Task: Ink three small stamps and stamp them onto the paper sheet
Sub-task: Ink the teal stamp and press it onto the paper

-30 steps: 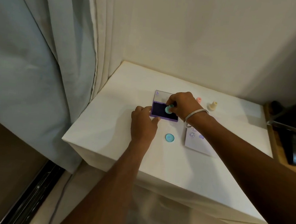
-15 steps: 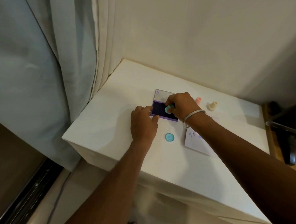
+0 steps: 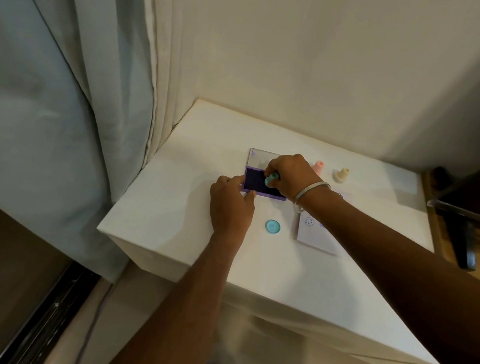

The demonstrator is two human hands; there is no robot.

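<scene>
A purple ink pad (image 3: 255, 181) lies open on the white table (image 3: 172, 204), its clear lid (image 3: 260, 159) folded back. My right hand (image 3: 290, 175) grips a small teal stamp (image 3: 271, 180) and presses it down on the dark pad. My left hand (image 3: 230, 207) rests at the pad's near left corner, fingers touching its edge. A teal round cap (image 3: 272, 226) lies on the table in front of the pad. The paper sheet (image 3: 315, 236), with two stamped marks, lies to the right, partly under my right forearm. A pink stamp (image 3: 318, 166) and a cream stamp (image 3: 341, 174) stand behind my right wrist.
A curtain (image 3: 79, 107) hangs at the table's left edge and a wall rises right behind it. At the far right stand a dark metal frame (image 3: 464, 209) and a wooden floor strip. The table's front edge drops off close to me.
The right hand with the teal stamp stays on the ink pad, shifted only slightly. The left hand keeps its place at the pad's corner.
</scene>
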